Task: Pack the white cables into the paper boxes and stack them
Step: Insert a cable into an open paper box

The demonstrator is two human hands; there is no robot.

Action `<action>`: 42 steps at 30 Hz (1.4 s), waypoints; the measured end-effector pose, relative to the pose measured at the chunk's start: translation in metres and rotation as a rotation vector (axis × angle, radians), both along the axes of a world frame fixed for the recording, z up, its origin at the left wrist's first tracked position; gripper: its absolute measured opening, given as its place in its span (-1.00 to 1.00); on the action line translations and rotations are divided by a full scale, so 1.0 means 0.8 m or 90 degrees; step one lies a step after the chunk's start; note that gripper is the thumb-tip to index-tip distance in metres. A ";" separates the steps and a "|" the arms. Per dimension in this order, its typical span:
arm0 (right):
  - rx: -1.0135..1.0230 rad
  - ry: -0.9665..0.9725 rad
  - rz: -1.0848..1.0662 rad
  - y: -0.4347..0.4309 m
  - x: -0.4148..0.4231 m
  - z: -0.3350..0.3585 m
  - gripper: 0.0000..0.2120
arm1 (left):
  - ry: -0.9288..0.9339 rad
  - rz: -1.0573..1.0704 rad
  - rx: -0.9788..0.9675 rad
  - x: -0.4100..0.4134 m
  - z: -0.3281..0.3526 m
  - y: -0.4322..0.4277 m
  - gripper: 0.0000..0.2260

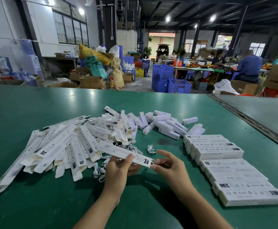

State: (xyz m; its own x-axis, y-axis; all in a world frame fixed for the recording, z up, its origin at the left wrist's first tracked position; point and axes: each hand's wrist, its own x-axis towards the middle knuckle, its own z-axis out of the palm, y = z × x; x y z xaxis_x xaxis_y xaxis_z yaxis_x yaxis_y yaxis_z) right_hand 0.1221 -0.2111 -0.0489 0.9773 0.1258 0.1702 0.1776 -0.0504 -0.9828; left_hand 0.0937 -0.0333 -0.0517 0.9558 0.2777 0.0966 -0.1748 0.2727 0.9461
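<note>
A green counter (35,204) is stretching across a big workshop, with a grey counter (267,109) butting against it on the right. Beyond its far edge, blue crates (171,80) are standing stacked on the floor, brown cartons (90,81) and stuffed sacks (95,63) are crowding the wall under dark-framed windows (70,28), and seated workers (249,66) are bending over tables at the far right. Ceiling lamps are glaring off the green surface.

On the counter, a heap of flat unfolded boxes (60,146) is sprawling to the left, a scatter of small white blocks (159,124) is lying behind the middle, and rows of packed boxes (225,164) are sitting stacked along the right. Loose white cables (151,149) are lying between the heap and the hands.

The left grip (118,169) is holding one long paper box (126,153) above the counter, thumb pressing on top and fingers curling underneath, near its middle. The box is slanting up and away to the left. The right grip (169,166) is pinching the box's right end between thumb and forefinger, its other fingers hanging loosely curled. Whether a cable is sitting inside is not clear.
</note>
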 end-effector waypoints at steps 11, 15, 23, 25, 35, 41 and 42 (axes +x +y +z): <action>0.009 0.008 -0.010 0.000 -0.003 0.000 -0.66 | 0.035 -0.002 -0.081 0.001 0.004 0.003 -0.85; 0.049 0.049 0.002 0.002 -0.004 0.003 -0.72 | 0.037 -0.004 -0.083 0.002 0.004 0.004 -0.81; 0.114 0.062 -0.051 0.019 -0.011 0.006 -0.86 | 0.025 -0.017 -0.068 0.001 0.004 0.001 -0.81; 0.127 0.059 -0.054 0.020 -0.012 0.007 -0.86 | 0.028 -0.022 -0.063 0.001 0.004 0.001 -0.81; -0.095 -0.040 -0.125 0.025 -0.019 0.009 -0.76 | 0.044 -0.078 -0.022 0.001 -0.003 0.001 -0.59; -0.132 -0.063 -0.135 0.027 -0.025 0.008 -0.68 | 0.021 -0.049 0.040 0.001 -0.008 -0.002 -0.50; -0.122 -0.055 -0.133 0.029 -0.026 0.007 -0.68 | 0.016 -0.040 0.054 0.001 -0.009 -0.002 -0.47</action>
State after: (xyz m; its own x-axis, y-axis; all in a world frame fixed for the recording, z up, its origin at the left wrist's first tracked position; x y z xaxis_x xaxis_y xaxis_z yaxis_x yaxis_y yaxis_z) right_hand 0.1017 -0.1882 -0.0432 0.9684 -0.0383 0.2466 0.2268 -0.2775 -0.9336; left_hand 0.0949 -0.0351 -0.0592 0.9734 0.2093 0.0928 -0.1358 0.2015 0.9700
